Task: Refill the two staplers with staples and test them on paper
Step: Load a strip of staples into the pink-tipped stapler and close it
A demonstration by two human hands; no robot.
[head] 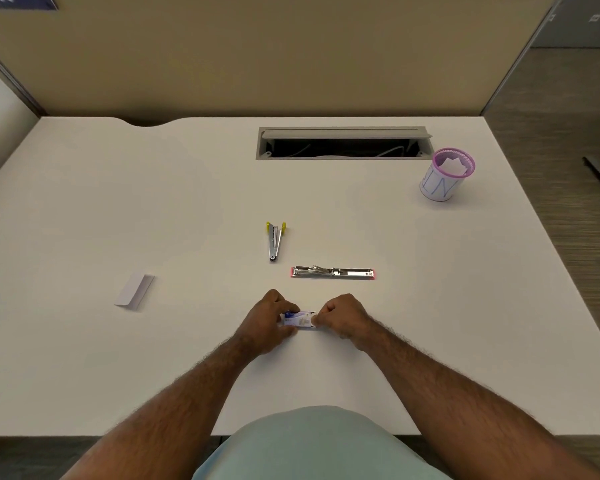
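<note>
A small staple box (299, 319) lies on the white desk near me. My left hand (267, 323) grips its left end, and my right hand (343, 320) pinches its right end, where the inner tray shows slightly. Beyond the box, a pink stapler (332, 272) lies opened out flat, lengthwise left to right. Further back stands a yellow stapler (275, 240), partly opened in a V with its yellow ends pointing away from me. A folded slip of white paper (134, 291) rests on the desk to the left.
A purple mesh cup (445, 174) wrapped in paper, with paper scraps inside, stands at the back right. An open cable hatch (343, 143) is set into the desk's far side. A beige partition rises behind the desk (153, 202).
</note>
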